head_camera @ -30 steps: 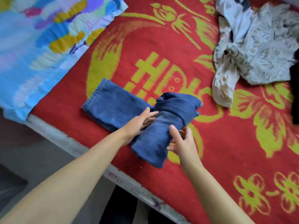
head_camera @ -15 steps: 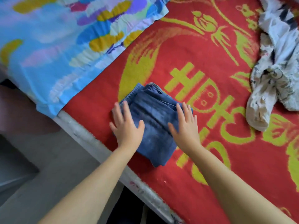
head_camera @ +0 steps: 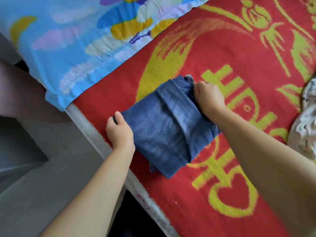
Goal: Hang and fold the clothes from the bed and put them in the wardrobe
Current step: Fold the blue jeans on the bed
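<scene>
A folded pair of blue jeans (head_camera: pixel 168 127) lies near the edge of a bed, on a red blanket (head_camera: pixel 213 48) patterned in yellow. The person's left hand (head_camera: pixel 119 132) grasps the bundle's near-left side, fingers curled under it; the right hand (head_camera: pixel 209 98) clutches its far corner. A bright blue flowered sheet (head_camera: pixel 71 36) lies beyond, and a crumpled pale garment (head_camera: pixel 306 124) sits at the right.

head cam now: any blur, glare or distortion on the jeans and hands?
Head view: folded jeans and both hands, left and right, fairly sharp; soft even light, no glare; the bed edge bows from the wide-angle lens; blue floral sheet looks soft and slightly washed out.
</scene>
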A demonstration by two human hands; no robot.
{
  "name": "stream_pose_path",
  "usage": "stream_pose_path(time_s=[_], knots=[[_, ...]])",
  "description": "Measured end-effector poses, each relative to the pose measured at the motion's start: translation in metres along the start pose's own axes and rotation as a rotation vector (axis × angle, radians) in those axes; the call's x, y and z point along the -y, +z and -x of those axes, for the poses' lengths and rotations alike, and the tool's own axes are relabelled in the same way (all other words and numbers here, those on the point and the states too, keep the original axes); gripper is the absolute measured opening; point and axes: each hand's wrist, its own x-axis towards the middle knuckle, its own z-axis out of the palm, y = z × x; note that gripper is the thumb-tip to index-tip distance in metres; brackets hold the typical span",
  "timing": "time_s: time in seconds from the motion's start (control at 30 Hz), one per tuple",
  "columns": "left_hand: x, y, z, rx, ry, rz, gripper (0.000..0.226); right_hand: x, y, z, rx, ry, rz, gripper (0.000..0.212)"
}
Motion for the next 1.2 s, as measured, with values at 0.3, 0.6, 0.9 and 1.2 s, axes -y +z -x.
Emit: stream_pose_path(time_s=[0.3,0.6,0.9,1.2], knots=[[0.030,-0.014,0.033,0.042,-0.244,0.063,0.035,0.008,0.003,0.019,0.017,0.103,-0.013,0.055],[0.031,0.008,0.078,0.000,-0.021,0.038,0.038,0.004,0.003,0.033,0.084,-0.039,-0.037,0.030],[0.044,-0.023,0.079,-0.131,0.400,-0.284,0.052,-0.004,0.001,0.058,-0.190,-0.335,0.104,0.048],[0.085,0.033,0.088,0.324,0.535,-1.013,0.065,-0.052,0.038,0.078,0.153,-0.702,0.345,0.053]])
